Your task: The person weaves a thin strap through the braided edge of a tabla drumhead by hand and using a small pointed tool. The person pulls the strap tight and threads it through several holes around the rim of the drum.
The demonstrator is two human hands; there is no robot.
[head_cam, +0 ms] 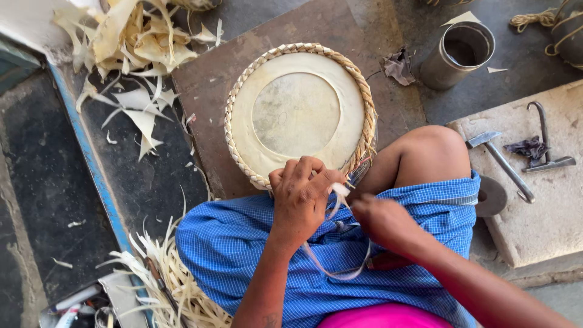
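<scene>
Round woven tray (299, 112), flat on a brown board (206, 97) on the floor, near edge drawn up against the lap so the rim sits within reach of both hands. Smooth, pale cream centre with a duller inner circle; rim bound in a plaited border of straw-coloured leaf strip, ridged and glossy.

Left hand (302, 195) curled over that near edge, fingers bent down and closed on a thin pale leaf strip (337, 267) where it meets the braid, apparently to keep the last stitch tight. Right hand (381, 220) just beside it, loosely closed, seemingly pinching the same strip, though the grip itself hidden behind the knuckles. Strip limp and ribbon-like, looping down over the blue checked cloth (243, 243) on the lap.

Further out: bundle of cut strips (176, 285) beside the left thigh, close for picking up; heap of curled, papery leaf offcuts (130, 42) at the board's far corner. To the right, a dull metal cup (456, 54), then a rough stone slab (540, 200) carrying a small hammer-like tool (501, 161) and a hooked metal tool (546, 143), with a dark rag scrap (529, 147) between them.
</scene>
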